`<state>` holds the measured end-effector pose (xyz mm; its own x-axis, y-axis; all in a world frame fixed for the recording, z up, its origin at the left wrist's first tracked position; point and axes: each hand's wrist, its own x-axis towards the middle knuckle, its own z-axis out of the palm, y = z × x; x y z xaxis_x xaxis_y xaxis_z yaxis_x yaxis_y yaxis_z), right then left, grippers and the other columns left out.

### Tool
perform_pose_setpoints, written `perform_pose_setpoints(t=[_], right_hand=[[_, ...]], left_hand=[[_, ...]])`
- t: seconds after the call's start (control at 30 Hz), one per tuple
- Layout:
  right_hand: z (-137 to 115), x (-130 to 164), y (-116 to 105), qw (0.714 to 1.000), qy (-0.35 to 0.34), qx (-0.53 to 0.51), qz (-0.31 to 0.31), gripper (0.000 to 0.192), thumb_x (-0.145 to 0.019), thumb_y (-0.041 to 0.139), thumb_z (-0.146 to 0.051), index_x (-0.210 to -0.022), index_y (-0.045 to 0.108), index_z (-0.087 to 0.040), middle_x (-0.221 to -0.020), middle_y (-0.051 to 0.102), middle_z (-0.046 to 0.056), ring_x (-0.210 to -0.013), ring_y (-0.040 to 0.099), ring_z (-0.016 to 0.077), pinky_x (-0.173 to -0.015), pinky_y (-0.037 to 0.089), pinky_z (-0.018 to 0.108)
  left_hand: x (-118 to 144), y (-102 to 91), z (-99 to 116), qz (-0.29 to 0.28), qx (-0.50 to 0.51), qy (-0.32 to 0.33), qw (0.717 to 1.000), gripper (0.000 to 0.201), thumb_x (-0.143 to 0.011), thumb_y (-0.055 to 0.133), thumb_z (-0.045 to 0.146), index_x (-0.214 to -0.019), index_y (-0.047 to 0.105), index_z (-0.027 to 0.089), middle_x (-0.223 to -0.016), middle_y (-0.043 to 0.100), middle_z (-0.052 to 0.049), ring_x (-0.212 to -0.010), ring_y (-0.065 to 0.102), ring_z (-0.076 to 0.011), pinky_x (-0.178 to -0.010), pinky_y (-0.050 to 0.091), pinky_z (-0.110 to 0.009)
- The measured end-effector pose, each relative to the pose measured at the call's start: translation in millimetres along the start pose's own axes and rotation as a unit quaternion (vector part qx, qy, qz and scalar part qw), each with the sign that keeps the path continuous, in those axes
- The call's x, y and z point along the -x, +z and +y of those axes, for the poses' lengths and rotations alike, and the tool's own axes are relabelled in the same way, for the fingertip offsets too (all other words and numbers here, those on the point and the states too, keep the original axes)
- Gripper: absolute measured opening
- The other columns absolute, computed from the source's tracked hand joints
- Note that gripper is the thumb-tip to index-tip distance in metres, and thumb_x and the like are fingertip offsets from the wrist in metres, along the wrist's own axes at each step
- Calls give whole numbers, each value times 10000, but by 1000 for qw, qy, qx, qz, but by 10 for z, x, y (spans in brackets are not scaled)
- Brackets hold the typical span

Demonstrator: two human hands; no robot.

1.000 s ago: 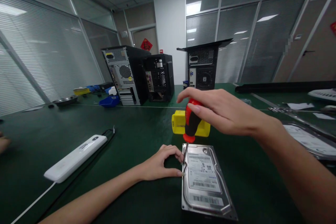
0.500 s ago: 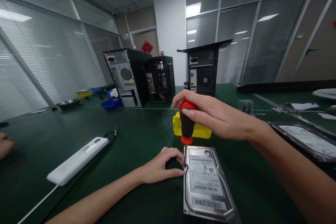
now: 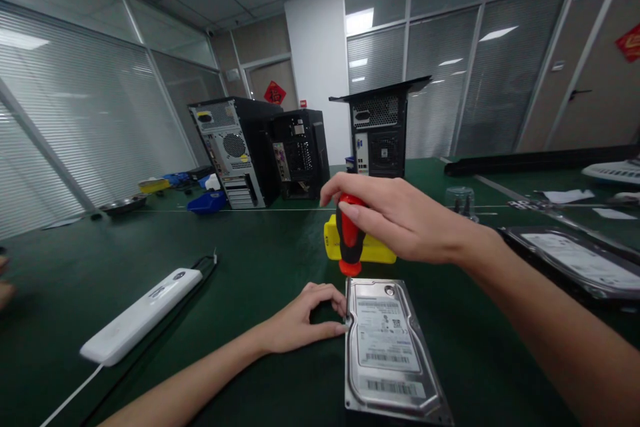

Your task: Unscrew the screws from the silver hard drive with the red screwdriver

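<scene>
My right hand [image 3: 400, 223] is clenched over the top of the red-and-black screwdriver [image 3: 350, 240], which stands close to upright, its long axis running from my palm down to the near-left corner of the hard drive [image 3: 387, 347]. My left hand [image 3: 305, 320] has thumb and forefinger pinched at that same corner, touching the drive's edge and steadying the tip. The drive lies flat on the green desk [image 3: 240, 260], label up, long axis running away from me toward the yellow box [image 3: 365, 250] just behind it. By my reading, the cover is still seated with the label intact, so the screw work is at an early stage; I cannot tell how many screws remain. A white power strip [image 3: 143, 315] lies well off to the left.
</scene>
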<state>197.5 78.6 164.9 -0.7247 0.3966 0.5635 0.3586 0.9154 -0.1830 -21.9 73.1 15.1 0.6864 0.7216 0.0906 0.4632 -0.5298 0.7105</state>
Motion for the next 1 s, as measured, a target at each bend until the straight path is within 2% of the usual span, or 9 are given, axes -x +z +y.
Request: perform_pose_setpoints(t=[0.07,0.13,0.3,0.4,0.5,0.63,0.87,0.93,1.0], right_hand=[[8,6,-16,997,1,-68,-21,296,-988,329,-231,-1236,481,-177,-1087,592,38,-916,561,148,-763,431,287],[15,-6,-1,992,1,-126,-24,329,-987,351,-227,-1300,430,-166,-1120,572,48,-936,555,139,-795,442,274],[18,-63,100,986,-20,-162,17,271,-936,510,-308,-1152,512,-145,-1006,559,20,-821,542,112,-742,447,240],[5,-66,110,989,-21,-146,24,244,-932,509,-354,-1037,550,-137,-962,565,21,-814,533,118,-737,435,248],[3,-46,72,987,-9,-160,5,254,-965,432,-306,-1134,522,-138,-1050,570,50,-893,535,142,-795,433,287],[37,-34,24,970,-11,-243,-30,270,-964,418,-217,-1214,481,-139,-1166,548,76,-1028,534,155,-881,435,304],[34,-69,49,982,28,-186,0,278,-873,585,-404,-1032,577,-177,-930,572,7,-772,538,121,-717,454,263],[17,-64,43,985,29,-170,5,291,-884,561,-429,-1004,588,-166,-908,579,9,-771,539,124,-718,449,269],[8,-50,22,984,27,-174,-2,299,-951,449,-394,-1071,585,-157,-938,596,29,-833,556,139,-768,447,292]], left_hand=[[-5,0,-4,0,1,0,1000,227,-872,611,390,-988,582,197,-1032,587,-22,-1022,504,-197,-944,334,-318],[-9,3,-7,3,4,2,1000,228,-872,609,390,-985,582,194,-1020,589,-23,-1014,506,-197,-941,336,-319],[-8,8,-3,4,13,-7,1000,215,-883,587,393,-976,592,198,-1015,597,-24,-1019,506,-200,-940,342,-318],[-9,1,1,-3,22,-15,1000,183,-925,515,359,-975,600,206,-1001,598,-19,-1015,508,-196,-943,341,-319],[-16,-10,-3,-8,31,-18,999,202,-951,446,331,-966,604,207,-1016,597,-19,-1021,510,-197,-956,336,-323],[-22,-14,4,0,41,-27,999,228,-960,409,332,-948,598,205,-997,607,-13,-1002,522,-196,-971,330,-329],[-9,8,-8,15,49,-58,997,213,-943,462,365,-966,604,208,-1007,611,-13,-1005,516,-199,-925,362,-315],[-1,13,-27,14,50,-58,997,237,-947,455,389,-960,610,210,-995,611,-11,-1002,516,-200,-926,362,-318],[7,16,-45,13,57,-58,997,250,-950,452,403,-970,615,215,-1001,605,-11,-1009,516,-200,-927,364,-319]])
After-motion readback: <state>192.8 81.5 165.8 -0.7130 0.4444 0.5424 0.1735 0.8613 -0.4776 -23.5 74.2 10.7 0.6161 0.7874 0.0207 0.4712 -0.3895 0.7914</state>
